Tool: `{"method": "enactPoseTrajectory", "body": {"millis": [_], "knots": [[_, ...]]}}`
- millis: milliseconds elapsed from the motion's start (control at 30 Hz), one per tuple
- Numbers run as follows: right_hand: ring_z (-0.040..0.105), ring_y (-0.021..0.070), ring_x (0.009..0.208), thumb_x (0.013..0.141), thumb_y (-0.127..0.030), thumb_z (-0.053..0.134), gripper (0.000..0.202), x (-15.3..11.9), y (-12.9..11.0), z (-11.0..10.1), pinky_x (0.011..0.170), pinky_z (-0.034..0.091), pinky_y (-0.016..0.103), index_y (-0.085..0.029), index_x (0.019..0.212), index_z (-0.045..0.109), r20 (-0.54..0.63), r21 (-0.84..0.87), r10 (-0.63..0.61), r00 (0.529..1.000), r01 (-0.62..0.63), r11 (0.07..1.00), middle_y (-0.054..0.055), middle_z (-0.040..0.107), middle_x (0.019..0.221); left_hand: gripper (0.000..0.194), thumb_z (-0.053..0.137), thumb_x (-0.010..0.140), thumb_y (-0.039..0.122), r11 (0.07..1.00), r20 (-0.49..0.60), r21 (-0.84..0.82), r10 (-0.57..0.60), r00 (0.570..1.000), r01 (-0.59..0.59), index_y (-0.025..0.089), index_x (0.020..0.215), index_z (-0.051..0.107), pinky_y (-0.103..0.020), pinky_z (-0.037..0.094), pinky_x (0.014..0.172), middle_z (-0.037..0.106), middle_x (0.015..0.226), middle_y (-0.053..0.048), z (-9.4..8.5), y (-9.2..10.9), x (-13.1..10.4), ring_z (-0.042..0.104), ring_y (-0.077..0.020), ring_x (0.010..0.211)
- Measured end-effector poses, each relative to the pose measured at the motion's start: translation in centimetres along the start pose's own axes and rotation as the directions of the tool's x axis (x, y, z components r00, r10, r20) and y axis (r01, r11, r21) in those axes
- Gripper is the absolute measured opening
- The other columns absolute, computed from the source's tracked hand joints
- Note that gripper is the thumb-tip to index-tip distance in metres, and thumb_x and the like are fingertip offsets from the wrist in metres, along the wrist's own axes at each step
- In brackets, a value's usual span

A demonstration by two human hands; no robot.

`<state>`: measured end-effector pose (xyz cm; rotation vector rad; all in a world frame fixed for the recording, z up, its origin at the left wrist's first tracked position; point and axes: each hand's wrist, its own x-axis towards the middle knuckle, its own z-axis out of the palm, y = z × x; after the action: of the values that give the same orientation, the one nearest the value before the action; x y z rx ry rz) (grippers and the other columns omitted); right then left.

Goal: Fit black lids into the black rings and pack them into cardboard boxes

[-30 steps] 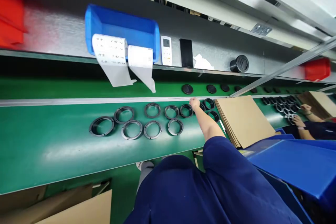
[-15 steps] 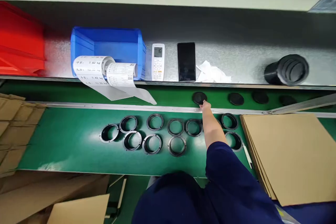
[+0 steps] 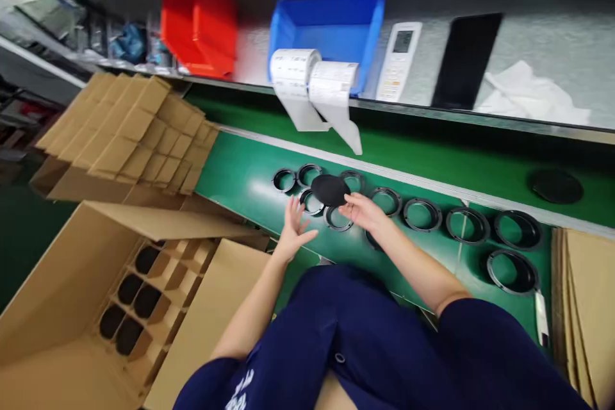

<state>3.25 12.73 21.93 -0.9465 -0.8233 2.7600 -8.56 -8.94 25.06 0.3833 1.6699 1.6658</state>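
Note:
A flat black disc [image 3: 330, 190] is pinched at its right edge by my right hand [image 3: 362, 210], held above the green bench. Just left of it, my left hand [image 3: 294, 229] is open with its fingers spread and nothing in it. Beneath and around the disc stand several black rings [image 3: 423, 214] on the bench, and the disc hides parts of some. Another black disc [image 3: 557, 186] lies on the green strip at the right, behind the rings.
An open carton [image 3: 62, 307] with cardboard dividers and several black round pieces stands at lower left. Folded cardboard [image 3: 129, 128] is stacked behind it. The shelf holds a red bin [image 3: 199, 25], blue bin [image 3: 331, 29], label rolls [image 3: 331, 83], remote [image 3: 398, 61] and phone [image 3: 466, 61].
My right hand has lifted the black disc from the green strip and brought it left over the rings. My left hand has come into view. The head view has swung left, showing the carton.

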Motion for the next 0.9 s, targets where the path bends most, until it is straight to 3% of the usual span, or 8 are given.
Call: {"method": "enactPoseTrajectory", "body": {"millis": [100, 233, 333, 400, 467, 533, 633, 900], "knots": [[0.076, 0.0142, 0.077, 0.083, -0.025, 0.087, 0.028, -3.0, 5.5, 6.0, 0.082, 0.065, 0.026, -0.017, 0.088, 0.061, 0.168, 0.055, 0.131, 0.977, -0.142, 0.988, 0.002, 0.074, 0.078, 0.14, 0.101, 0.056, 0.026, 0.96, 0.05, -0.242, 0.156, 0.986, -0.14, 0.042, 0.166, 0.016, -0.046, 0.039, 0.123, 0.032, 0.171, -0.009, 1.6, 1.9, 0.3, 0.034, -0.0344, 0.155], [0.076, 0.018, 0.083, 0.085, -0.056, 0.083, 0.046, -6.4, 7.6, 9.9, 0.072, 0.064, 0.027, -0.013, 0.093, 0.07, 0.44, -0.162, 0.3, 0.847, -0.253, 0.954, 0.008, 0.076, 0.088, 0.111, 0.093, 0.069, 0.045, 0.862, -0.001, -0.491, 0.142, 0.99, -0.124, 0.031, 0.162, 0.035, -0.045, 0.042, 0.12, 0.06, 0.149, -0.011, -0.2, 4.3, -1.2, 0.051, -0.0346, 0.143], [0.067, 0.0149, 0.063, 0.091, -0.069, 0.069, 0.054, -8.0, 5.3, 10.5, 0.052, 0.053, 0.025, -0.015, 0.087, 0.071, 0.474, -0.52, 0.232, 0.85, 0.057, 0.852, 0.008, 0.073, 0.081, 0.083, 0.066, 0.088, 0.071, 0.76, 0.033, -0.649, -0.025, 0.999, 0.041, 0.015, 0.147, 0.056, -0.049, 0.042, 0.119, 0.067, 0.138, -0.016, -2.1, 5.2, -2.4, 0.054, -0.0361, 0.141], [0.062, 0.0143, 0.064, 0.098, -0.065, 0.061, 0.05, -8.3, 3.3, 10.6, 0.057, 0.053, 0.027, -0.017, 0.088, 0.074, 0.48, -0.636, -0.093, 0.872, 0.418, 0.649, 0.007, 0.07, 0.081, 0.082, 0.046, 0.096, 0.077, 0.689, 0.098, -0.706, -0.13, 0.987, 0.161, 0.009, 0.139, 0.062, -0.051, 0.043, 0.118, 0.069, 0.134, -0.02, -2.7, 5.6, -3.1, 0.055, -0.0368, 0.139], [0.064, 0.0204, 0.089, 0.104, -0.06, 0.054, 0.046, -8.0, 1.9, 10.7, 0.079, 0.058, 0.037, -0.021, 0.1, 0.079, 0.539, -0.685, -0.392, 0.746, 0.659, 0.311, 0.01, 0.068, 0.098, 0.083, 0.037, 0.1, 0.076, 0.642, 0.142, -0.737, -0.162, 0.976, 0.214, 0.007, 0.138, 0.063, -0.052, 0.044, 0.118, 0.07, 0.132, -0.02, -2.8, 5.9, -3.8, 0.056, -0.0366, 0.138], [0.055, 0.0282, 0.12, 0.106, -0.056, 0.048, 0.045, -7.3, 1.6, 10.8, 0.104, 0.051, 0.049, -0.027, 0.114, 0.081, 0.635, -0.693, -0.475, 0.61, 0.721, 0.0, 0.013, 0.063, 0.122, 0.082, 0.034, 0.101, 0.074, 0.616, 0.163, -0.752, -0.169, 0.972, 0.233, 0.008, 0.141, 0.061, -0.051, 0.044, 0.117, 0.071, 0.132, -0.019, -2.6, 6.2, -4.5, 0.058, -0.0355, 0.137], [0.039, 0.0327, 0.138, 0.108, -0.054, 0.04, 0.047, -6.1, 2.5, 10.6, 0.12, 0.034, 0.059, -0.032, 0.123, 0.079, 0.712, -0.684, -0.408, 0.571, 0.694, -0.223, 0.011, 0.052, 0.143, 0.078, 0.033, 0.103, 0.072, 0.613, 0.172, -0.753, -0.169, 0.971, 0.24, 0.013, 0.148, 0.057, -0.052, 0.046, 0.116, 0.071, 0.132, -0.016, -2.2, 6.5, -5.5, 0.062, -0.034, 0.132], [0.037, 0.0311, 0.141, 0.108, -0.065, 0.027, 0.066, -5.8, 3.3, 10.3, 0.123, 0.032, 0.054, -0.028, 0.117, 0.081, 0.693, -0.691, -0.359, 0.625, 0.717, -0.087, 0.011, 0.054, 0.144, 0.081, 0.026, 0.101, 0.077, 0.66, 0.233, -0.688, -0.193, 0.953, 0.302, 0.021, 0.153, 0.053, -0.058, 0.051, 0.107, 0.074, 0.122, -0.014, -1.9, 6.5, -6.4, 0.071, -0.0345, 0.116]]}}
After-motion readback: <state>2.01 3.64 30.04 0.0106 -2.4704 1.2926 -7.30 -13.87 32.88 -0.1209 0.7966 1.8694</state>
